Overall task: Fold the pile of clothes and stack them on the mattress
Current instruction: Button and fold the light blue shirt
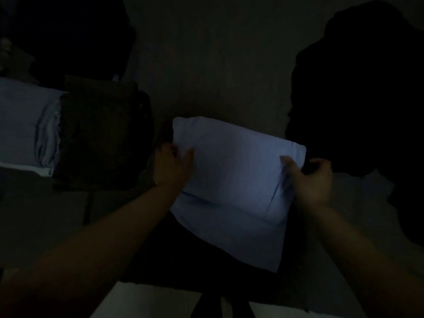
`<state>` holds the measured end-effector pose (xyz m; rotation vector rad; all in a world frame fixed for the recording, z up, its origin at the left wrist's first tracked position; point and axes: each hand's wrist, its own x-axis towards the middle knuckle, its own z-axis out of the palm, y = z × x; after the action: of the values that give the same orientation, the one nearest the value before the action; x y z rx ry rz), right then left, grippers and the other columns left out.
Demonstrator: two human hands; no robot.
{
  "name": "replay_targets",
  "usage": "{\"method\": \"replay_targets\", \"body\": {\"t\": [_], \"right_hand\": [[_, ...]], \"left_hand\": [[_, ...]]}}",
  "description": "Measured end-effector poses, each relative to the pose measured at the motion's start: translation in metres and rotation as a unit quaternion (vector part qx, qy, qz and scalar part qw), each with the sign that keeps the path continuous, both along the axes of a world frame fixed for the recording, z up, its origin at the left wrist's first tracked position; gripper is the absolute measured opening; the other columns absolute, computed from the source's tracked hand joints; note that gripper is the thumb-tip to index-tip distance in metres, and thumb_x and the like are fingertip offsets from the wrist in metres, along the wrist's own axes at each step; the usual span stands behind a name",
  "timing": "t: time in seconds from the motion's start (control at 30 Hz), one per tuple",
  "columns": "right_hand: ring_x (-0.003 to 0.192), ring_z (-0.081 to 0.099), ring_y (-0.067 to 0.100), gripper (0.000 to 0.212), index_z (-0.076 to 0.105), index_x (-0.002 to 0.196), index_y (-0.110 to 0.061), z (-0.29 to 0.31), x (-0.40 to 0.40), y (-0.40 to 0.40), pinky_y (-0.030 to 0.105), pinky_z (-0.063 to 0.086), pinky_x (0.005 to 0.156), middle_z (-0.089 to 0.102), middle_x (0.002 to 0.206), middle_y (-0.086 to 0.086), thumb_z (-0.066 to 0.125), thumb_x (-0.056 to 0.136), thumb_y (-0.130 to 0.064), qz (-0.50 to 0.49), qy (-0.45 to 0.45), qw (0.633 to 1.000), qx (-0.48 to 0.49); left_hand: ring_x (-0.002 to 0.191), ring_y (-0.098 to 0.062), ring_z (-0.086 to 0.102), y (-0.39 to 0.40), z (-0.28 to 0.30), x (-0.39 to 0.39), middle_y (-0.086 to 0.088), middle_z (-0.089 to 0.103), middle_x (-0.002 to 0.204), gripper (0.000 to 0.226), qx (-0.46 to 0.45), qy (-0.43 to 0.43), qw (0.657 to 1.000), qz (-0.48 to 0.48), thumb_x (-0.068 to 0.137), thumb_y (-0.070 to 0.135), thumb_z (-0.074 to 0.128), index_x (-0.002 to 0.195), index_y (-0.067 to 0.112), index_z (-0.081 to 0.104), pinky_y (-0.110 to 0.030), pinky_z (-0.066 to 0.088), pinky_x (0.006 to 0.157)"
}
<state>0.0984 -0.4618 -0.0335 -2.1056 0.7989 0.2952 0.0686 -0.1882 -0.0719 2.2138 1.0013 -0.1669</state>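
The scene is very dark. A pale blue garment [234,180], folded into a rough rectangle, is held up in the middle of the head view. My left hand [172,166] grips its left edge, thumb on top. My right hand [309,180] pinches its right edge near the upper corner. The garment's lower part hangs toward me over a dark cloth [195,253]. At the left lies a folded pale blue piece [25,125] with a folded dark brown piece [101,134] beside it. A big dark heap of clothes [362,92] fills the right side.
The mattress surface [218,60] stretches dim and grey behind the garment. Another dark mass [73,33] sits at the top left. A light strip [146,301] shows along the bottom edge, near me.
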Motion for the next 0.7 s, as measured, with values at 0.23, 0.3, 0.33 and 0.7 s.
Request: {"method": "replay_targets", "body": {"t": [0.23,0.3,0.33,0.7], "right_hand": [[0.128,0.045,0.03,0.076,0.039,0.14,-0.003,-0.002,-0.056,0.021,0.037,0.035,0.108,0.044,0.143,0.014,0.072,0.08,-0.036,-0.02,0.161,0.976,0.145],[0.119,0.052,0.028,0.059,0.049,0.133,-0.001,0.007,-0.057,0.021,0.035,0.041,0.103,0.053,0.134,0.016,0.065,0.087,-0.034,-0.007,0.13,0.983,0.13],[0.113,0.055,0.025,0.053,0.053,0.129,-0.001,0.015,-0.057,0.02,0.034,0.043,0.099,0.057,0.128,0.014,0.062,0.089,-0.034,-0.001,0.11,0.986,0.128],[0.103,0.058,0.02,0.04,0.052,0.128,-0.011,0.002,-0.144,0.005,0.031,0.051,0.084,0.059,0.126,0.011,0.061,0.09,-0.022,0.094,0.233,0.95,0.185]], "left_hand": [[0.123,-0.025,0.05,-0.013,0.001,-0.011,-0.01,0.048,0.139,0.077,-0.176,0.068,0.982,0.024,0.08,0.047,0.068,0.142,0.009,0.039,-0.019,0.035,0.086],[0.123,-0.026,0.049,-0.01,0.014,-0.006,-0.011,0.049,0.138,0.066,-0.16,0.037,0.986,-0.014,0.086,0.042,0.062,0.139,0.008,0.042,-0.02,0.034,0.088],[0.12,-0.023,0.051,-0.008,0.023,-0.007,-0.01,0.052,0.135,0.06,-0.163,0.016,0.986,-0.025,0.088,0.04,0.06,0.136,0.007,0.045,-0.02,0.035,0.086],[0.099,-0.022,0.062,0.014,0.032,-0.11,-0.011,0.065,0.114,0.055,-0.163,0.138,0.977,-0.003,0.077,0.044,0.072,0.115,0.005,0.062,-0.029,0.047,0.08]]}}
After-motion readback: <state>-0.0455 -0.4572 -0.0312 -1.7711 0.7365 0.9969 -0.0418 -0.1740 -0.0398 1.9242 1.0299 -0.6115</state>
